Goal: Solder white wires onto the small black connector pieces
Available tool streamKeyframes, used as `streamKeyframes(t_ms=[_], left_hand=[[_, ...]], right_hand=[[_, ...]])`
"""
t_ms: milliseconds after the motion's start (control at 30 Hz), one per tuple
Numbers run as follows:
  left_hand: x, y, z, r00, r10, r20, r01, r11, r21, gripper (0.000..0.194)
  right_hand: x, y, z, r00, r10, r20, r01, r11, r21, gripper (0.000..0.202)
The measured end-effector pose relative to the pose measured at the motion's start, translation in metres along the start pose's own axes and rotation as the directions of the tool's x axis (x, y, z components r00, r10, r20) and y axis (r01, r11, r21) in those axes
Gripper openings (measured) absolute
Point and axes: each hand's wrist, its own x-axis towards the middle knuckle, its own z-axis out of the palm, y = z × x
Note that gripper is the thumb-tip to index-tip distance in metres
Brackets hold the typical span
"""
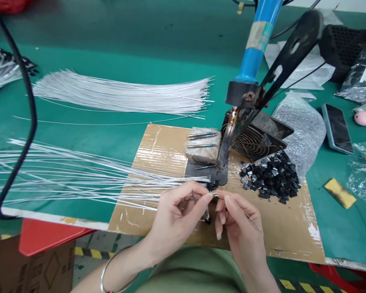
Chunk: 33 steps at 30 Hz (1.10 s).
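Observation:
My left hand (178, 215) and my right hand (241, 219) meet tip to tip above the cardboard sheet (286, 236), fingers pinched together. What my left fingers grip is too small and covered to make out. A thin silvery wire (253, 223) runs out across the fingers of my right hand, which is closed on it. Just above my fingertips, the tip of a blue-handled soldering iron (225, 152) points down from its black bracket. Many white wires (140, 182) lie to the left, their right ends close behind my left hand.
A bundle of white wires (125, 94) lies at the back. Small black connectors (271, 177) are heaped right of the iron, near a black fan (250, 142). A grey block (203, 152) carries metal tips. A phone (337, 128) and yellow sponge (340, 193) lie at the right.

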Motion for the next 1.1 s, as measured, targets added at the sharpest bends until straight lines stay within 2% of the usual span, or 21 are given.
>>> streamKeyframes(t_ms=[200, 467, 800, 1100], left_hand=[[0.002, 0.003, -0.001, 0.999, 0.036, 0.001, -0.036, 0.999, 0.015, 0.018], [-0.001, 0.000, -0.001, 0.994, 0.108, 0.014, -0.109, 0.990, 0.086, 0.019], [-0.001, 0.001, -0.003, 0.984, 0.170, 0.060, -0.178, 0.970, 0.167, 0.019], [0.000, 0.002, -0.007, 0.973, 0.206, 0.106, -0.226, 0.945, 0.236, 0.018]], right_hand=[[0.000, 0.003, -0.004, 0.996, -0.086, -0.015, 0.084, 0.989, -0.123, 0.009], [-0.002, 0.001, -0.003, 0.997, -0.067, -0.024, 0.064, 0.991, -0.119, 0.011], [0.002, -0.010, -0.008, 0.998, 0.045, 0.031, -0.043, 0.996, -0.077, 0.014], [0.005, -0.018, -0.015, 0.981, 0.178, 0.079, -0.172, 0.983, -0.069, 0.018]])
